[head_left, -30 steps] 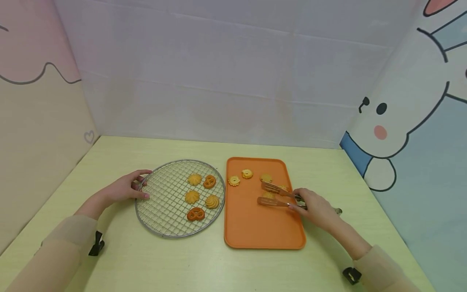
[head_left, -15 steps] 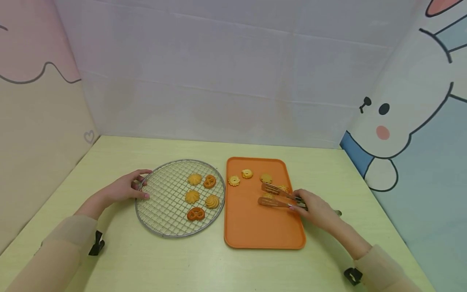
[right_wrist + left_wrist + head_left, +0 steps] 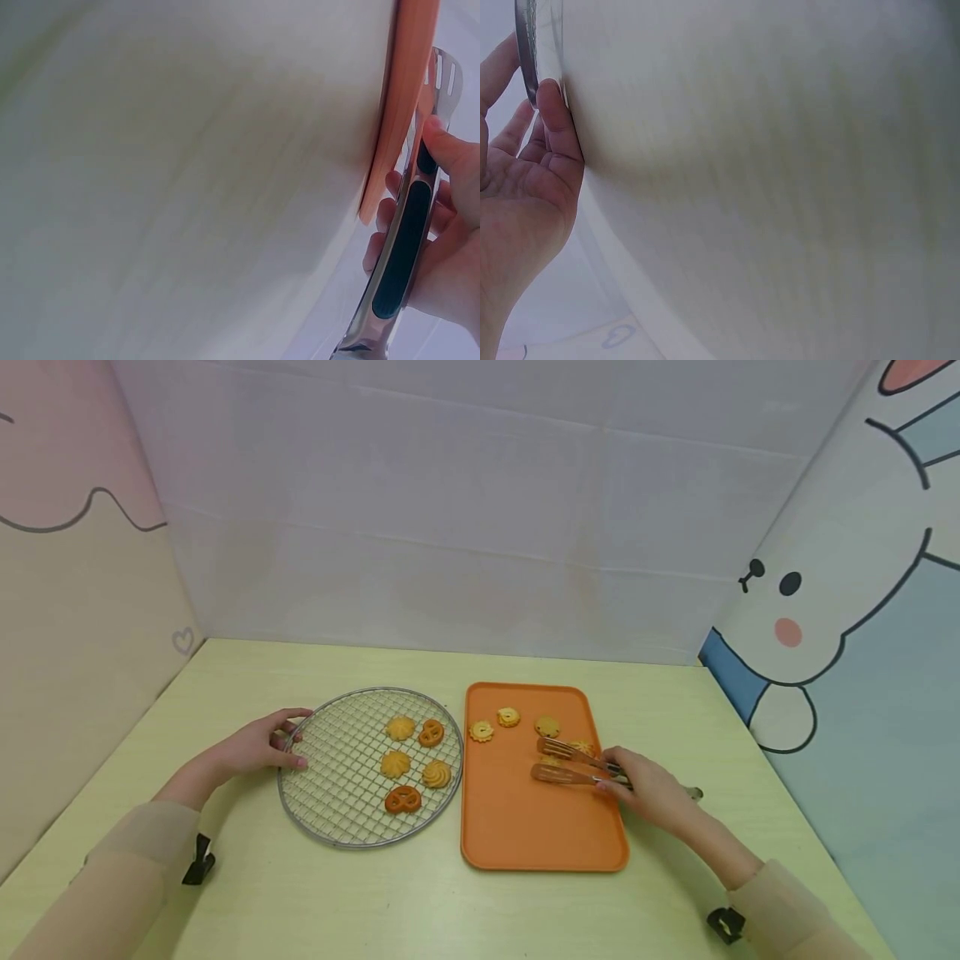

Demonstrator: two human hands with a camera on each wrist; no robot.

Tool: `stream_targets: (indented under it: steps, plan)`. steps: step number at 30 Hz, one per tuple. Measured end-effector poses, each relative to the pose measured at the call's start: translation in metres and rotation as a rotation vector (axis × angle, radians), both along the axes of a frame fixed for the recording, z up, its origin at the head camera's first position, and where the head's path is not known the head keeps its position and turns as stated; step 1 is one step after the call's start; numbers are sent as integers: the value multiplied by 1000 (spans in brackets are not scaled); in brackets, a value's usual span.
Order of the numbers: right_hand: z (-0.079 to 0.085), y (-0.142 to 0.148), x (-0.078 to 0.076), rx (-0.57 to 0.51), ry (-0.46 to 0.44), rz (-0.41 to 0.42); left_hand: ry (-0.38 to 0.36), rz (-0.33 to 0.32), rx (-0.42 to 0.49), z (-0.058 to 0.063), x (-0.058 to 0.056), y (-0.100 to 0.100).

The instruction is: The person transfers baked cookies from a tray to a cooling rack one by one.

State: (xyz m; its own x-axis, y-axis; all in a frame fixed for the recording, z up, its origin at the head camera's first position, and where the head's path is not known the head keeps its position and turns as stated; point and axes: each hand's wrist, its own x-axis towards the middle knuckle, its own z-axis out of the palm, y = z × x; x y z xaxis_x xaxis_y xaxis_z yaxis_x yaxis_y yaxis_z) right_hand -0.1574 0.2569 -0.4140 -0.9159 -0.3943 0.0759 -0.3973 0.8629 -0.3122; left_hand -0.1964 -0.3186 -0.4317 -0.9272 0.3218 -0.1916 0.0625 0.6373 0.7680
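My left hand (image 3: 262, 745) grips the left rim of a round wire rack (image 3: 330, 810), thumb on the near side and fingers at the far side. In the left wrist view the rack's metal rim (image 3: 526, 60) passes between the thumb and fingers. Over an orange tray (image 3: 540, 835), my right hand (image 3: 652, 785) holds metal serving tongs (image 3: 566, 774) with dark grip inlays. Their slotted tips point left and stand apart, above and below a cookie (image 3: 552, 762) that they partly cover. Another cookie (image 3: 582, 748) shows just beyond the upper arm.
Cookies (image 3: 395, 764) and pretzels (image 3: 402, 799) lie on the rack's right half. Two round cookies (image 3: 482, 732) sit at the tray's upper left, and one more (image 3: 547, 727) right of them. The tray stands close beside the rack; a wall (image 3: 480, 527) closes off the back.
The tongs' tips have drawn very slightly closer together around the cookie. My left hand, the rack and the tray have stayed still.
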Motion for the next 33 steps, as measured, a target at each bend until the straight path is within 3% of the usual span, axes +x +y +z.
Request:
stream_targets:
  steps: [33]
  plan:
    - [6, -3, -1, 39, 16, 26, 0, -4, 22, -6, -2, -4]
